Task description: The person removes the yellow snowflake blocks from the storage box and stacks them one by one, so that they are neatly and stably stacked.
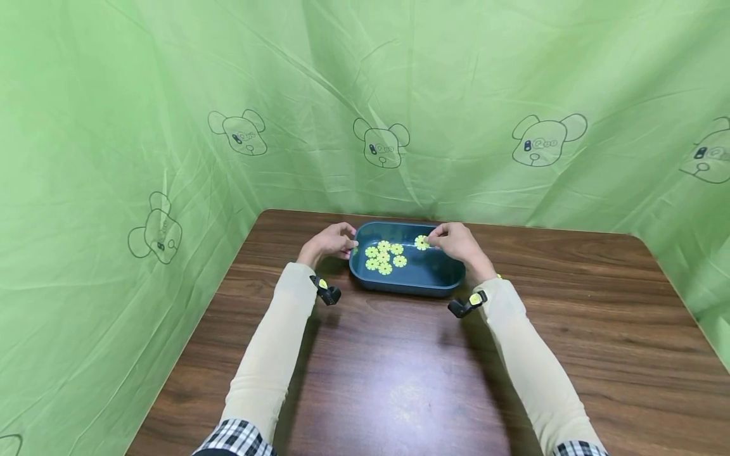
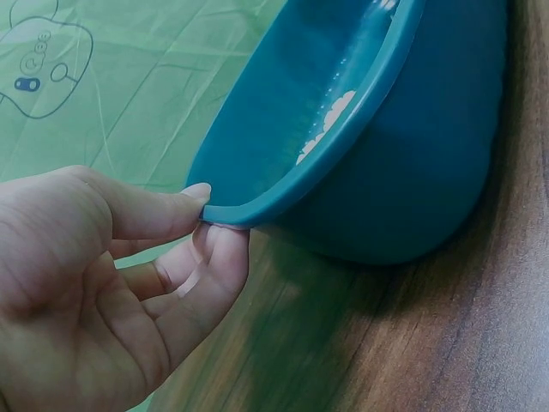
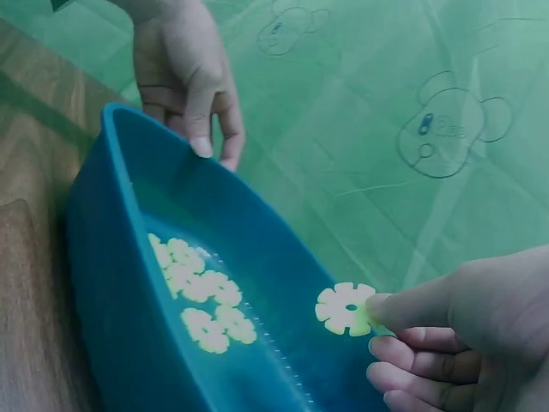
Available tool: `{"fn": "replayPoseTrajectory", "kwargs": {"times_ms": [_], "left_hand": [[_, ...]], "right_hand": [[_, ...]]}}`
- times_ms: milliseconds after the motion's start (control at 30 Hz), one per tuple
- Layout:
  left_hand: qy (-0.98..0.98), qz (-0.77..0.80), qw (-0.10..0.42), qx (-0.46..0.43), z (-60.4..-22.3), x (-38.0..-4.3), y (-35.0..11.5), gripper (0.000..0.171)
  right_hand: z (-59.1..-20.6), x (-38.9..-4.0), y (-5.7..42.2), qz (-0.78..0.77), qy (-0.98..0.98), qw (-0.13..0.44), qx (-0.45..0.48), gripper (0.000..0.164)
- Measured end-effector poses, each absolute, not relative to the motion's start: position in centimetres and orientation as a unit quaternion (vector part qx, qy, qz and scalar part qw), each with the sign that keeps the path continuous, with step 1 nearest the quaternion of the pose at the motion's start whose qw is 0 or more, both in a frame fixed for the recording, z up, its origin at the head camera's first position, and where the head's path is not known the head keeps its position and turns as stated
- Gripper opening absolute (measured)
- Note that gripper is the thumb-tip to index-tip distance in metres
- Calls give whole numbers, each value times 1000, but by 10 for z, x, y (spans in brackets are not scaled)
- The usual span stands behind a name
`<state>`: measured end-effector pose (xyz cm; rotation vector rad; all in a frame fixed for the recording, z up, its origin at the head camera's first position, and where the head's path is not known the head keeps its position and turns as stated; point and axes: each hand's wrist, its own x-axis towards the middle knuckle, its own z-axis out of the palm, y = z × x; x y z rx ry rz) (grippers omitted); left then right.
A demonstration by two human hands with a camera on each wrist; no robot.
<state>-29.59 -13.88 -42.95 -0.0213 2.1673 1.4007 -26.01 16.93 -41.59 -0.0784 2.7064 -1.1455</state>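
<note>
A dark blue oval basin (image 1: 407, 289) stands on the wooden table. Its left end rim is pinched between the thumb and fingers of my left hand (image 1: 331, 242), and the left wrist view shows this hand (image 2: 111, 266) up close. Over the basin's right part, my right hand (image 1: 458, 242) pinches a yellow flower-shaped disc (image 3: 346, 309) with a small centre hole and notched edge. Several similar yellow flower discs (image 1: 384, 258) lie flat in the left half of the basin, some overlapping or touching.
The brown wooden table (image 1: 570, 304) runs out to both sides of the basin. Behind and to the left hangs a green cloth (image 1: 456, 82) printed with bear heads. Each wrist wears a black camera strap (image 1: 325, 290).
</note>
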Motion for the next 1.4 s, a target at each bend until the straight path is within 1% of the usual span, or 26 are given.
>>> {"fn": "replayPoseTrajectory", "kwargs": {"times_ms": [200,567,833,1000,1200,1400], "left_hand": [[812,515,275,-9,-431,-297,-139,33],[809,520,274,-10,-430,-298,-139,33],[812,515,275,-10,-428,-296,-138,34],[812,514,275,-6,-429,-296,-139,34],[809,518,277,-9,-430,-295,-138,33],[809,518,276,-9,-431,-296,-139,33]], "right_hand": [[-407,-254,181,-387,918,85,-27,27],[-404,-243,213,-427,901,69,-4,35],[-407,-230,231,-454,890,48,8,32],[-407,-221,242,-440,898,30,5,33],[-414,-211,258,-463,885,35,39,38],[-424,-200,273,-493,865,52,72,45]]}}
